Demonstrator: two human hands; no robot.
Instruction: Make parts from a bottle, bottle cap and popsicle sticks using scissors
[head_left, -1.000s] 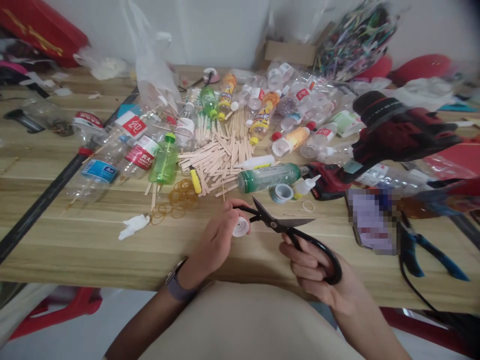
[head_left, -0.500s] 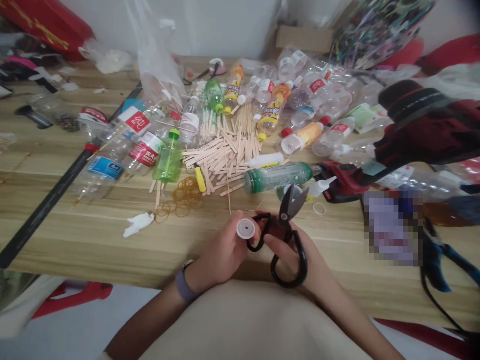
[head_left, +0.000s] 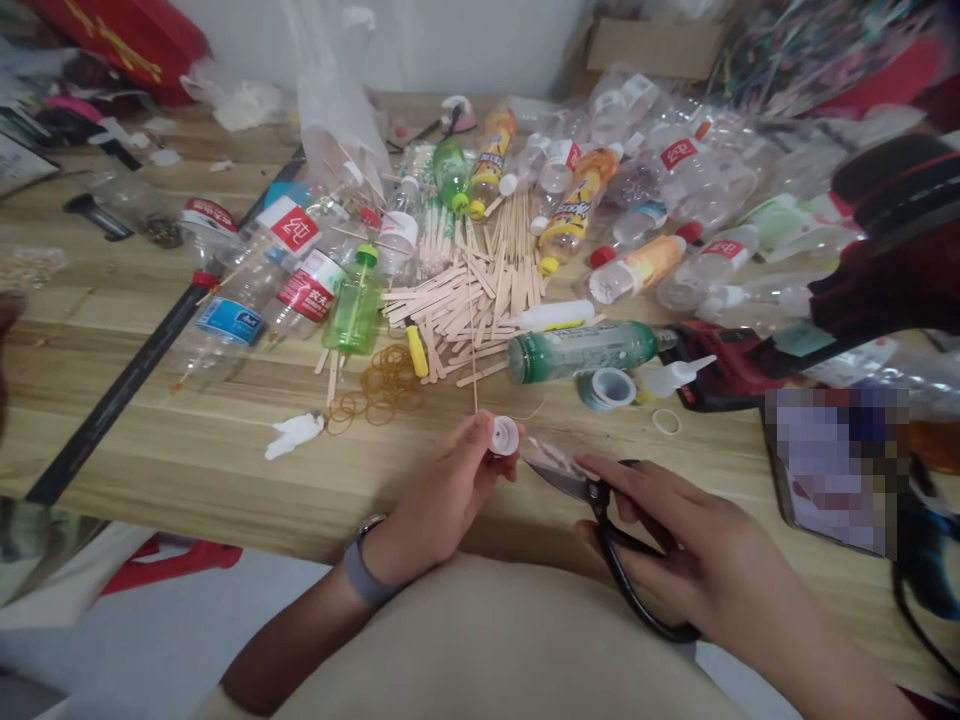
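My left hand [head_left: 442, 495] pinches a small white bottle cap [head_left: 505, 436], its hollow side facing me and a dark spot at its centre. In my right hand [head_left: 690, 545] is a pair of black-handled scissors [head_left: 600, 497], fingers wrapped about the handles. The blades point left and their tips sit close beside the cap; whether they touch it I cannot tell. Just beyond my left hand, a thin wooden stick [head_left: 472, 340] stretches away toward a pile of flat craft sticks [head_left: 450, 310].
Rubber bands [head_left: 386, 375] and a yellow-handled tool [head_left: 417, 350] lie past my left hand. A green bottle [head_left: 581, 350], a roll of tape [head_left: 609, 388] and a glue bottle [head_left: 675, 376] sit ahead. A red-black power tool [head_left: 825, 290] and a phone [head_left: 832, 470] are at right; many plastic bottles lie behind.
The scissors have swung from pointing upward to pointing left at the cap, and my right hand has shifted right. The cap now turns its hollow side to me. The camera view has shifted slightly.
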